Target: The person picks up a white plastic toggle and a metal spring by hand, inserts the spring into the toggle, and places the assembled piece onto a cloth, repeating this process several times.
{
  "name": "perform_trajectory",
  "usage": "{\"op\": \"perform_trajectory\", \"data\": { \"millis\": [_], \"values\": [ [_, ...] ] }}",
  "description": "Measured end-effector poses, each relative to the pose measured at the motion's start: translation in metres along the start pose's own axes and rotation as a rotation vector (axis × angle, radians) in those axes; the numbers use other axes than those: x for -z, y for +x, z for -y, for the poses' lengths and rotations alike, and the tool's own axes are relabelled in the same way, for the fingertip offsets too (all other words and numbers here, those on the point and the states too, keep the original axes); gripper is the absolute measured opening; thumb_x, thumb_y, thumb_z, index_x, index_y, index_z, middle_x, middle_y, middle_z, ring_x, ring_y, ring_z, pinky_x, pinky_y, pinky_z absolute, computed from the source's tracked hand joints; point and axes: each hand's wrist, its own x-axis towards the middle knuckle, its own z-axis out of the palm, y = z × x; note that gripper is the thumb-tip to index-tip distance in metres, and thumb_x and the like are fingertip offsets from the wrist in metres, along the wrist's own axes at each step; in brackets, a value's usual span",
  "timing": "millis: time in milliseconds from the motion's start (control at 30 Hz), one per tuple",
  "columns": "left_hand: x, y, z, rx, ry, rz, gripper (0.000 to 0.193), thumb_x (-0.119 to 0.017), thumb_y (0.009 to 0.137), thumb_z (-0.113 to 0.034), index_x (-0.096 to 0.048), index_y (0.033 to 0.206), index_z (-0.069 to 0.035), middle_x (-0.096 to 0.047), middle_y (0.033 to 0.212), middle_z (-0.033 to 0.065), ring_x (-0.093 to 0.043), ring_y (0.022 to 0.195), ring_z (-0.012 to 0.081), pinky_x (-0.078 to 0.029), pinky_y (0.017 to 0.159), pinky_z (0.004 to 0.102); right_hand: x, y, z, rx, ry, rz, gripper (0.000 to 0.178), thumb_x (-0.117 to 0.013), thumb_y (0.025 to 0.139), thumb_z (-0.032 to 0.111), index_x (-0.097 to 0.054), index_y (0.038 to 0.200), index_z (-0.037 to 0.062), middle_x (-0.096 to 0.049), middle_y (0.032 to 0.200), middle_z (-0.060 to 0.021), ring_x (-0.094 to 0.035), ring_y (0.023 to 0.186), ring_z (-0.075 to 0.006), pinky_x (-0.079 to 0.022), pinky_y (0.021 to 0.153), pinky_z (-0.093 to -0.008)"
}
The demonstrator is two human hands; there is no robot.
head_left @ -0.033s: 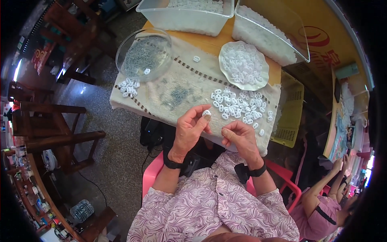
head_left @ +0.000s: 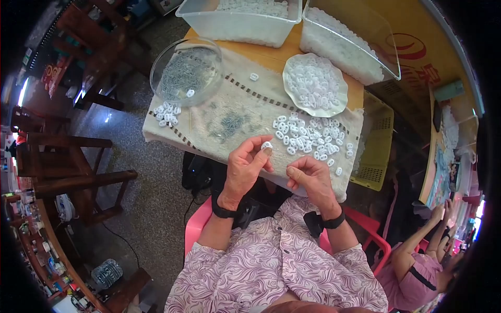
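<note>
My left hand (head_left: 245, 166) pinches a small white oval plastic piece (head_left: 266, 146) with holes between thumb and fingers, above the table's near edge. To its right, my right hand (head_left: 312, 180) is closed in a pinch; whatever its fingertips hold, if anything, is too small to make out. Beyond my right hand lie many loose white plastic pieces (head_left: 308, 134) of the same kind. A scatter of thin grey metal pins (head_left: 233, 124) rests on the beige cloth (head_left: 209, 112), ahead of my left hand. A smaller group of white pieces (head_left: 167, 113) sits at the cloth's left edge.
A clear round bowl (head_left: 155, 78) of grey metal pins stands at the far left. A scalloped plate (head_left: 334, 112) holds a white heap. Two clear bins (head_left: 240, 28) line the back. A yellow crate (head_left: 373, 151) is right of the table; another person (head_left: 412, 271) sits at lower right.
</note>
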Motion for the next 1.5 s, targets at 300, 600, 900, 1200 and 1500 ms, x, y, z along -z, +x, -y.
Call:
{"op": "perform_trajectory", "data": {
  "millis": [300,600,900,1200,1500],
  "values": [
    [-0.002,0.029,-0.023,-0.003,0.069,-0.095,0.028,-0.06,0.091,-0.009,-0.058,0.116,0.004,-0.061,0.076,0.0022,-0.058,0.062,0.0076,-0.05,0.059,0.0222,0.0,-0.008,0.005,-0.035,-0.046,0.09,0.013,-0.065,0.089,0.011,-0.062,0.093,-0.0007,-0.064,0.074,-0.0029,-0.061,0.061,-0.007,-0.049,0.054,-0.0189],
    [0.013,0.142,-0.111,-0.34,0.266,-0.163,0.021,-0.061,0.09,-0.012,-0.063,0.103,0.004,-0.063,0.076,0.0052,-0.06,0.058,0.0102,-0.053,0.057,0.0233,0.007,-0.02,0.004,-0.048,-0.027,0.106,0.014,-0.064,0.09,0.014,-0.063,0.093,0.0002,-0.065,0.075,-0.0029,-0.061,0.064,-0.0065,-0.049,0.056,-0.0196],
    [0.032,0.246,-0.16,-0.483,0.198,-0.111,0.021,-0.064,0.087,-0.007,-0.062,0.102,0.008,-0.064,0.077,0.0082,-0.063,0.064,0.014,-0.059,0.059,0.0288,0.012,-0.021,0.0,-0.064,-0.006,0.039,0.013,-0.067,0.088,0.012,-0.063,0.093,0.0,-0.064,0.073,-0.0032,-0.062,0.062,-0.0081,-0.049,0.053,-0.0191],
    [0.021,0.225,-0.133,-0.537,0.396,-0.221,0.026,-0.061,0.088,-0.008,-0.06,0.106,0.011,-0.064,0.074,0.0083,-0.064,0.065,0.014,-0.055,0.057,0.0264,0.017,-0.016,-0.002,-0.037,0.008,0.033,0.013,-0.064,0.09,0.012,-0.062,0.092,-0.0005,-0.064,0.074,-0.0023,-0.061,0.063,-0.0063,-0.048,0.055,-0.0193],
    [-0.006,0.086,-0.018,-0.497,1.044,-0.012,0.011,-0.063,0.08,-0.006,-0.067,0.089,-0.004,-0.062,0.081,0.0164,-0.062,0.075,0.033,-0.05,0.067,0.0409,0.019,-0.006,-0.002,-0.001,0.002,0.022,0.011,-0.065,0.089,0.009,-0.062,0.09,-0.0018,-0.063,0.075,-0.0031,-0.06,0.062,-0.007,-0.049,0.055,-0.0203]
  ]
}}
